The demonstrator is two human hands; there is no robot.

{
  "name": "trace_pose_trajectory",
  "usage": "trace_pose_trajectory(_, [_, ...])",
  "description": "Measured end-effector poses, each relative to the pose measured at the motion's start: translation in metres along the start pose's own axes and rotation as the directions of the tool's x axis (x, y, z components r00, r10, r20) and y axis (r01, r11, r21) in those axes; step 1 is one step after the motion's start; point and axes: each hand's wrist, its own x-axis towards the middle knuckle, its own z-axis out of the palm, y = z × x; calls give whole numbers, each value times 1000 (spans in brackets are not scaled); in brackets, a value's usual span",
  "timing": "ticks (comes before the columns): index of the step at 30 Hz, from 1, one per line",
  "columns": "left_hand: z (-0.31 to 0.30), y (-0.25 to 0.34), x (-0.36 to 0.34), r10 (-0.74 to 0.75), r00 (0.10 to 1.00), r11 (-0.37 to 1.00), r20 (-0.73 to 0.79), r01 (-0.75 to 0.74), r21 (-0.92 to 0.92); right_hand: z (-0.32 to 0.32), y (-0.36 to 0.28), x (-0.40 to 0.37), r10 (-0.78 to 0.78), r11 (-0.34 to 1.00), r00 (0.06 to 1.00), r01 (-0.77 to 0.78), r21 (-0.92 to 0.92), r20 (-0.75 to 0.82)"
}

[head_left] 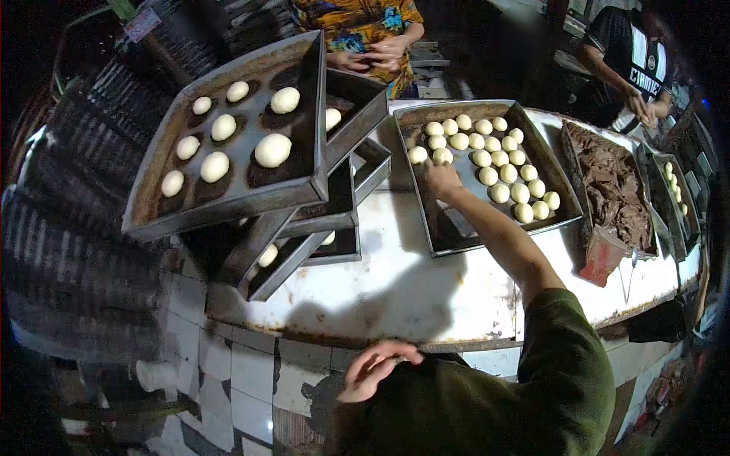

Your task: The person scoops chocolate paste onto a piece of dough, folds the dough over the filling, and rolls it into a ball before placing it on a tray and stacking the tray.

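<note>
1. Right hand (441, 181): stretched forward on a bare forearm into the centre tray (458, 245). Its fingertips meet a dough ball (443, 156) near the tray's 10 o'clock corner. The hand is seen from the back, so it cannot be told whether the fingers pinch the ball or merely touch it.
2. Left hand (375, 369): at 6 o'clock in the view, empty, with fingers loosely spread, lying against the person's green garment (487, 410) below the table's edge.
3. Rows of dough balls (494, 156): these fill the centre tray from 11 to 3 o'clock; the near part of its floor is bare.
4. Stacked trays (228, 209): at 9 o'clock of the centre tray, tilted, with more pale balls on the top one.
5. Tray of brown filling (612, 190): at 3 o'clock, just beside the centre tray.
6. White table (395, 285): bears all the trays.
7. Two other people: a patterned shirt (357, 19) at 12 o'clock and a dark striped shirt (635, 53) at 1 o'clock.
</note>
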Motion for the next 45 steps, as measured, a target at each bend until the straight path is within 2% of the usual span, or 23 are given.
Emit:
trace_pose_trajectory(2, [13,-13,5,-114,993,988,-19,116,99,-18,12,-20,140,883,972,-209,421,188])
trace_pose_trajectory(4, [12,-52,9,-52,995,997,-88,46,-67,-89,-18,-76,294,700,940,-89,708,-172])
trace_pose_trajectory(5, [15,-67,8,-20,987,971,-162,-19,-236,-129,-42,-109,408,544,913,-226,808,-19])
trace_pose_trajectory(6, [35,-60,10,-65,955,966,-288,-11,-257,-130,-61,-144,407,661,871,-74,747,-274])
trace_pose_trajectory(7, [39,-72,8,-93,939,922,-331,-44,-385,-150,-89,-184,350,518,844,187,835,-406])
trace_pose_trajectory(8, [28,-92,4,-27,986,798,-162,-76,-598,-159,-117,-226,354,523,853,159,837,-383])
trace_pose_trajectory(9, [21,-111,-2,68,998,616,-15,-54,-786,-190,-131,-261,-14,767,988,110,632,-154])
trace_pose_trajectory(10, [41,-104,-6,-141,972,768,-191,-14,-640,-189,-148,-298,-89,648,956,269,712,-280])
trace_pose_trajectory(11, [61,-96,-10,-280,877,882,-390,74,-466,-199,-157,-323,-335,699,942,234,676,19])
trace_pose_trajectory(12, [49,-126,-18,-312,859,875,-406,93,-476,-211,-156,-354,-296,557,898,438,705,-325])
trace_pose_trajectory(13, [32,-162,-28,-373,884,753,-283,110,-649,-217,-151,-372,-282,457,920,379,805,-272])
trace_pose_trajectory(15, [83,-170,-30,-260,852,891,-455,30,-454,-241,-141,-400,-76,495,979,-126,860,187])
trace_pose_trajectory(17, [128,-192,-22,35,989,877,-145,-100,-469,-245,-128,-394,227,638,886,179,749,-405])
trace_pose_trajectory(18, [165,-189,-20,-13,964,915,-264,-95,-392,-232,-116,-391,307,718,819,135,683,-484])
trace_pose_trajectory(20, [185,-187,-14,-126,945,880,-301,-33,-473,-213,-85,-384,538,674,748,-103,731,-390])
trace_pose_trajectory(23, [201,-178,15,-240,902,846,-359,13,-533,-189,-22,-390,525,567,813,-112,816,-253])
trace_pose_trajectory(26, [197,-201,44,-356,891,762,-281,103,-639,-159,90,-399,693,719,374,-291,632,-616])
trace_pose_trajectory(30, [236,-201,78,-377,920,735,-112,223,-641,-155,257,-458,678,541,294,-820,186,-674])
trace_pose_trajectory(36, [303,-243,158,-344,922,894,-178,263,-364,-166,267,-468,805,590,386,-603,537,-450])
trace_pose_trajectory(37, [307,-254,171,-344,920,893,-187,258,-370,-153,253,-467,891,440,352,-506,742,-288])
trace_pose_trajectory(39, [312,-283,191,-292,938,956,-186,282,-74,-168,211,-457,663,660,689,-353,664,-292])
trace_pose_trajectory(41, [336,-284,191,-353,930,925,107,329,189,-203,198,-429,594,714,744,-312,626,-306])
trace_pose_trajectory(45, [350,-247,206,-372,868,835,330,468,-289,-185,300,-402,696,686,696,-572,449,-178])
